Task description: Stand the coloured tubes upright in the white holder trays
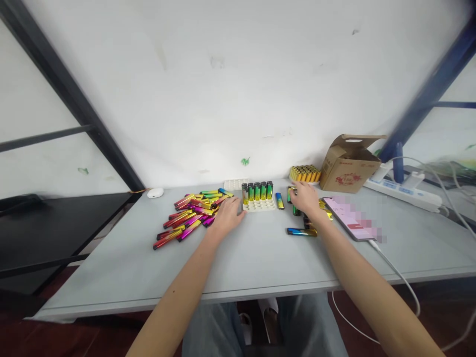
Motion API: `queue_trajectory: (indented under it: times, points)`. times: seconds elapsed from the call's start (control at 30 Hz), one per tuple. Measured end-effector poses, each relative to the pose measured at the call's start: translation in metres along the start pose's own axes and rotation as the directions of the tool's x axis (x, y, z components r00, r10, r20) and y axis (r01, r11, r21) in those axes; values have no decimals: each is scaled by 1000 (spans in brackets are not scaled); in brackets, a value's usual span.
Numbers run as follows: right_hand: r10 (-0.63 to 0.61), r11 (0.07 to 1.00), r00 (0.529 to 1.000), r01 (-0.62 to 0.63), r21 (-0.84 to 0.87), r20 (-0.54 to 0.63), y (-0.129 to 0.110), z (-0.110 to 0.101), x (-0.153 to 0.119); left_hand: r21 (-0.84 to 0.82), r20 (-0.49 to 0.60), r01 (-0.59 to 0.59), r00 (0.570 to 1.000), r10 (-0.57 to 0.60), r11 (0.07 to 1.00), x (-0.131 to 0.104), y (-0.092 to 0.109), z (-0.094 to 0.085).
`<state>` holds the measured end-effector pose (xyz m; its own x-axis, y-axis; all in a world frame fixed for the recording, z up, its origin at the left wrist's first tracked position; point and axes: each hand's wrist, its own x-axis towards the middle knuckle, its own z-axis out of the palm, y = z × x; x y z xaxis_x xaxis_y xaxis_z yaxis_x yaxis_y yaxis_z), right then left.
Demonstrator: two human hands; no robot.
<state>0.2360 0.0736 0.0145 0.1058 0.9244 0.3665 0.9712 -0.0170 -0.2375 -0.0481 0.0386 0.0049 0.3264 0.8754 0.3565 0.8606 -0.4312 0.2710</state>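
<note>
My left hand (226,217) lies on the table with fingers stretched out, at the right edge of a pile of shiny red, purple and yellow lighters (186,223). Just right of it is a white tray with holes (260,206), where several green-and-yellow lighters (257,191) stand upright in the back part. My right hand (305,199) has its fingertips closed around a green lighter (289,194), partly hidden. A blue-yellow lighter (279,201) lies between tray and hand. Under the right wrist lie more lighters, and a blue-gold lighter (301,232) lies nearer me.
A second white tray (236,184) lies by the wall. Several yellow-orange lighters (305,173) stand packed beside an opened cardboard box (347,166). A phone (351,218) on a cable, a power strip (405,192) and a white earbud case (155,193) are also on the table.
</note>
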Motion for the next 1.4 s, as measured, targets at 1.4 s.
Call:
queue_trajectory:
  times: [1.4]
  points:
    - [62,366,996,-88,926,70,-12,-5,18,-245,-56,70,995,-87,967,-3,12,19]
